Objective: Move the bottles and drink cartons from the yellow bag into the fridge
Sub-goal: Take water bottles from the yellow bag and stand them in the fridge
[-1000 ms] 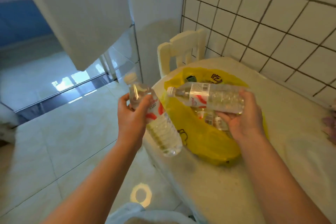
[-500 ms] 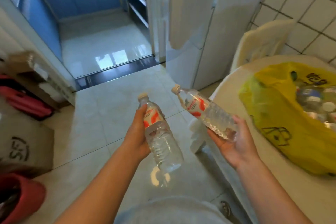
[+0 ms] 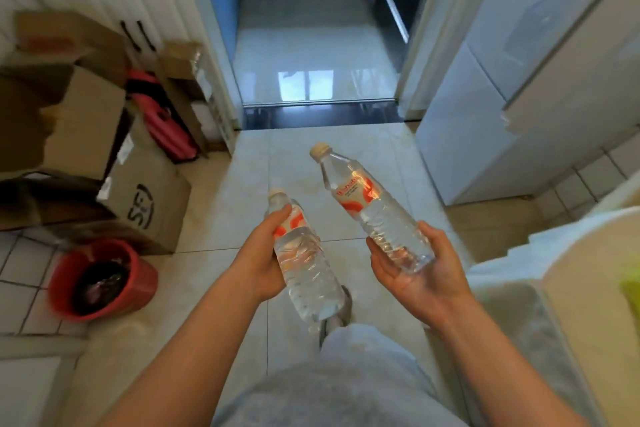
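My left hand (image 3: 261,260) grips a clear water bottle (image 3: 304,263) with a red and white label, cap pointing away from me. My right hand (image 3: 415,274) holds a second, identical water bottle (image 3: 374,208) by its base, tilted up to the left. The white fridge (image 3: 491,104) stands at the right, its doors looking closed. A sliver of the yellow bag (image 3: 630,291) shows at the right edge on the white table (image 3: 571,322).
Cardboard boxes (image 3: 86,135) are stacked at the left with a red bucket (image 3: 100,281) in front of them. Straight ahead a doorway (image 3: 318,55) opens onto a glossy tiled floor. Cream floor tiles lie between me and the fridge.
My view has swung left, away from the table and the yellow bag, towards the doorway and fridge. Both hands still carry their bottles, now out over the floor.
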The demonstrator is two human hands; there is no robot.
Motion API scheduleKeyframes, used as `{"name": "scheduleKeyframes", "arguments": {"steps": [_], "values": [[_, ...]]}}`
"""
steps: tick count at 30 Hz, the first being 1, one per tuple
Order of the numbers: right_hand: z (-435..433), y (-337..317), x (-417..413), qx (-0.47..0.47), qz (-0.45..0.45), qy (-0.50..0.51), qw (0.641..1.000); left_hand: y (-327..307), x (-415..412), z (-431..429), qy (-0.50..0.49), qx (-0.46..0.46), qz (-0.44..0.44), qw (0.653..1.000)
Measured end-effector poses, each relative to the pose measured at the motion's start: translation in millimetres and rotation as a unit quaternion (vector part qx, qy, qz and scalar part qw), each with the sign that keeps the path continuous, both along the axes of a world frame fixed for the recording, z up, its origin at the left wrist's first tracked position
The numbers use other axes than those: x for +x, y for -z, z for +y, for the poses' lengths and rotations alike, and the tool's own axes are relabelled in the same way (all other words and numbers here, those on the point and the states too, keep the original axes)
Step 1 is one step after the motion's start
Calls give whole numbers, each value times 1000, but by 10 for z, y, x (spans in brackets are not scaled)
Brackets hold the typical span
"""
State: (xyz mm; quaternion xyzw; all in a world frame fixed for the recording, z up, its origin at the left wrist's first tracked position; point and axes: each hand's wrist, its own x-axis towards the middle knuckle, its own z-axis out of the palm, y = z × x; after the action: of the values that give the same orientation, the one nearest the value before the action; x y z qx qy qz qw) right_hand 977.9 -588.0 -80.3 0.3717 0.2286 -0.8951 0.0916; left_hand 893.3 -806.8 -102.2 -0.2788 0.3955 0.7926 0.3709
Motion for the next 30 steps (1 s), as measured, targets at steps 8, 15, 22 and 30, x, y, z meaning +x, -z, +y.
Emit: {"name": "scheduleKeyframes", "arguments": {"steps": [8,15,22,30], "values": [[113,6,-1544,-54,48,-96,993,19,-1326,89,-65,-9,-2,998],[392,-71,-2837,-61,122,-217,967,-97,-2528,338,-74,-11,44,996],[683,-20,-3737,62,141,-187,970,-80,-3550,796,-16,-17,80,997],[1141,114,-4865,221,128,-34,966,-42,-5264,1486,123,-34,142,982]]}}
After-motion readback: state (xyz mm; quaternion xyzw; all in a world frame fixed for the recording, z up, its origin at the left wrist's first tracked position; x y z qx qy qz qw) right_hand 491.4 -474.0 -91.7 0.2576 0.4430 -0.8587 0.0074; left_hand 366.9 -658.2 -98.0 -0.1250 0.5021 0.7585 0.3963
